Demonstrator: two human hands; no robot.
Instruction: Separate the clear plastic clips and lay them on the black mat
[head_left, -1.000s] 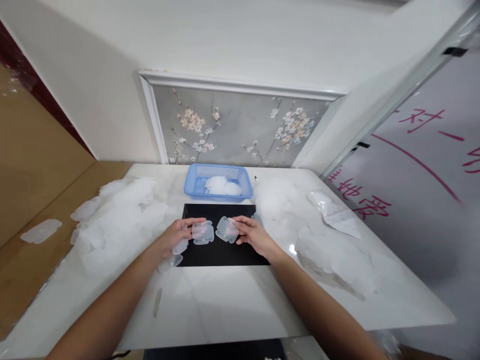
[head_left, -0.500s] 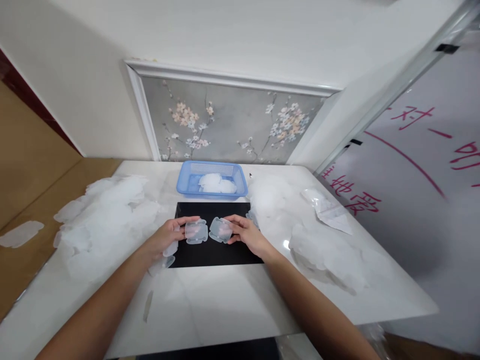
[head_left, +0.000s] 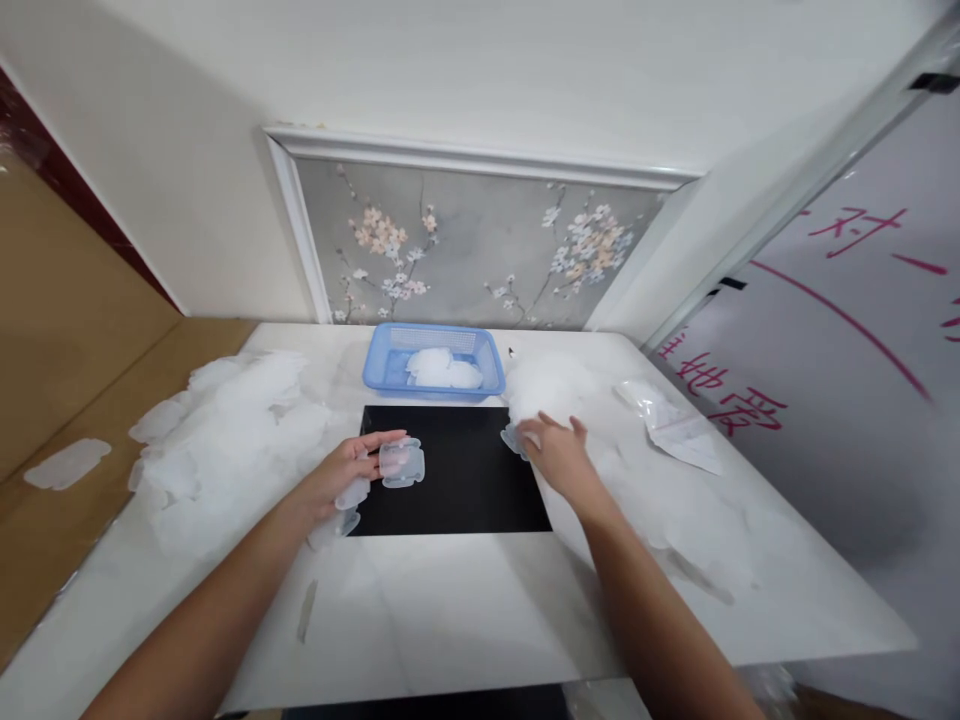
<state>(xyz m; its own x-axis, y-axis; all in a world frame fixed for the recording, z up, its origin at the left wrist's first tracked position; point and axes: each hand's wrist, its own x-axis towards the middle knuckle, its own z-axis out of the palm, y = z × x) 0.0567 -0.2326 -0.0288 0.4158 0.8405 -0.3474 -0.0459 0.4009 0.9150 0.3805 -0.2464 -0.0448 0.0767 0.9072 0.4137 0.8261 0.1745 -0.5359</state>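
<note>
Midway through fetching a fresh part, to judge by the hands. Holding one clear plastic piece point(head_left: 402, 463) in the left hand point(head_left: 339, 482), pinched lightly at its left edge between thumb and fingers, low over the left part of the black mat point(head_left: 457, 485). Keeping what look like spare pieces point(head_left: 348, 497) under that same hand at the mat's left edge; impossible to tell whether gripped or merely lying there. Reaching with the right hand point(head_left: 561, 455), palm down, fingers spread and open, onto the near edge of the right heap point(head_left: 551, 385), with fingertips touching an edge piece point(head_left: 513, 440) just beside the mat's far right corner. Nothing closed on as yet. Beyond the mat, a blue basket point(head_left: 373, 368) with a few similar pieces inside; on the far side of the left hand, a wider left heap point(head_left: 225, 430); farther right, a crumpled clear bag point(head_left: 671, 425), all on the pale worktop point(head_left: 450, 610). For the next move, probably: curling the right fingers under one piece only and peeling it free of its neighbours, since thin, clear and likely slippery; then lifting it clear of the heap without dragging others onto the mat, with the left-hand piece held level and steady meanwhile.
</note>
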